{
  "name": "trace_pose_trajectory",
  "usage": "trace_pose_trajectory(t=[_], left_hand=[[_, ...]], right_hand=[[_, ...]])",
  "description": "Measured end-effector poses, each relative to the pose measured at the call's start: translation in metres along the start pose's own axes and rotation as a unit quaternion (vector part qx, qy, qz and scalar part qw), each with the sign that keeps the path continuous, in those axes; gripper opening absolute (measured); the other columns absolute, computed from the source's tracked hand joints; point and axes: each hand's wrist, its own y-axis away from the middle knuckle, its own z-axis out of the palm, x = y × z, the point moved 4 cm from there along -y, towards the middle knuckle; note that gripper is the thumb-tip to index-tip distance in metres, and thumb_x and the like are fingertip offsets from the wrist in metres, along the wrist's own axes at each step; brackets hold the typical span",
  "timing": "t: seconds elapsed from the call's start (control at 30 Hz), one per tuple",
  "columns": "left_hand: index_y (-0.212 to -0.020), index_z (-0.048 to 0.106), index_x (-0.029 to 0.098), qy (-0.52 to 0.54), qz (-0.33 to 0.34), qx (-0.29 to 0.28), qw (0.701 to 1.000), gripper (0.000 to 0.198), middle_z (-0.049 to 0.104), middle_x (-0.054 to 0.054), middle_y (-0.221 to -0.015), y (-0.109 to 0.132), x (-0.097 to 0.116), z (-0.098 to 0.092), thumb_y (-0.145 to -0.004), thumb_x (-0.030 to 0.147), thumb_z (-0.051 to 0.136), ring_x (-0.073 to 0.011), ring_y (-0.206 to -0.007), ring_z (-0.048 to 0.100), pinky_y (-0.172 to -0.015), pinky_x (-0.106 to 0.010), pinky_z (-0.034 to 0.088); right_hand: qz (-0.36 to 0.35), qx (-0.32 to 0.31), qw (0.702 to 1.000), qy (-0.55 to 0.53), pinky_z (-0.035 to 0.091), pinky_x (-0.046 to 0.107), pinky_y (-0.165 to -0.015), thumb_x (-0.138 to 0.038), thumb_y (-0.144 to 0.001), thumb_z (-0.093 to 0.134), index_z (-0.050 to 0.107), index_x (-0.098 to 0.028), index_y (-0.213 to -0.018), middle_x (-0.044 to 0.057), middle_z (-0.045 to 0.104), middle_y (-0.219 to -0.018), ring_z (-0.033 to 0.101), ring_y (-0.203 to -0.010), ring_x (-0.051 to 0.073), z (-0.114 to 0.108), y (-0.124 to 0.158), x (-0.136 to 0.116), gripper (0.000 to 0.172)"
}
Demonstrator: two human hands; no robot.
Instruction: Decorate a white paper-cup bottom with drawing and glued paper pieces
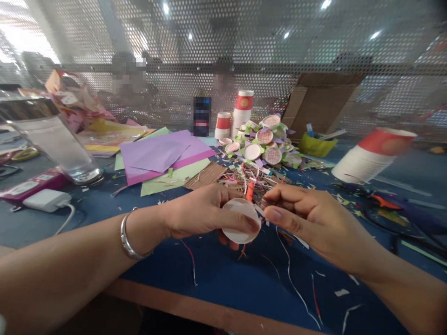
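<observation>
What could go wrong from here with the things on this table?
The clear glass, which seems to hold liquid, stands near the white adapter; if knocked over, it might wet it. The heaped round pieces lie loosely on one another and could slide apart if bumped. The left hand holds the white disc with the thumb across its face, so pressing too firmly might bend it.

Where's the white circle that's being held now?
The white circle is just below the head view's middle, held in the left hand. The right hand is close on its right, the pile of round pieces farther back.
</observation>
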Motion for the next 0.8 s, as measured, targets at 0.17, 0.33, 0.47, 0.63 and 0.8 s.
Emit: trace_pose_trajectory(t=[0.17, 0.33, 0.47, 0.63, 0.8], left_hand=[[-0.088, 0.065, 0.015, -0.003, 0.008, 0.005, 1.000, 0.035, 0.069, 0.001, -0.076, 0.000, -0.002, -0.002, -0.079, 0.044, 0.082, -0.0085, -0.060, 0.063, -0.055, -0.020, 0.047], [-0.093, 0.065, 0.015, -0.008, 0.023, 0.026, 0.999, 0.037, 0.069, 0.000, -0.077, -0.002, -0.004, -0.004, -0.081, 0.046, 0.081, -0.0084, -0.066, 0.063, -0.053, -0.018, 0.042], [-0.091, 0.064, 0.014, -0.014, 0.055, 0.056, 0.997, 0.039, 0.068, -0.001, -0.076, -0.003, -0.002, -0.003, -0.086, 0.052, 0.074, -0.0082, -0.063, 0.061, -0.049, -0.017, 0.042], [-0.088, 0.063, 0.015, -0.037, 0.084, 0.096, 0.991, 0.039, 0.065, -0.001, -0.072, -0.006, -0.002, -0.002, -0.089, 0.053, 0.069, -0.0089, -0.058, 0.059, -0.047, -0.017, 0.045], [-0.082, 0.061, 0.016, -0.024, 0.123, 0.156, 0.980, 0.027, 0.060, 0.002, -0.068, -0.006, 0.001, -0.010, -0.094, 0.040, 0.062, -0.0072, -0.051, 0.056, -0.044, -0.017, 0.044]], right_hand=[[0.013, -0.020, 0.999, -0.041, 0.043, 0.023, -0.054, -0.053, -0.087, 0.073, 0.070, -0.022, -0.092, -0.001, 0.063, -0.074, 0.053, -0.062, 0.011, 0.004, 0.001, 0.001, 0.032], [0.020, 0.000, 0.998, -0.065, 0.046, 0.023, -0.058, -0.047, -0.087, 0.074, 0.067, -0.021, -0.080, -0.002, 0.059, -0.071, 0.051, -0.062, 0.011, 0.003, -0.002, 0.000, 0.028], [-0.008, 0.013, 0.998, -0.064, 0.047, 0.023, -0.060, -0.045, -0.091, 0.069, 0.067, -0.021, -0.079, 0.000, 0.061, -0.074, 0.053, -0.067, 0.012, 0.000, -0.003, -0.001, 0.027], [-0.016, 0.011, 0.999, -0.043, 0.042, 0.022, -0.054, -0.033, -0.092, 0.064, 0.067, -0.021, -0.078, -0.001, 0.056, -0.069, 0.047, -0.061, 0.011, -0.001, -0.004, 0.001, 0.018], [-0.004, 0.017, 0.999, -0.031, 0.034, 0.023, -0.047, -0.031, -0.088, 0.063, 0.062, -0.021, -0.070, -0.004, 0.048, -0.060, 0.039, -0.053, 0.009, 0.000, -0.004, 0.003, 0.021]])
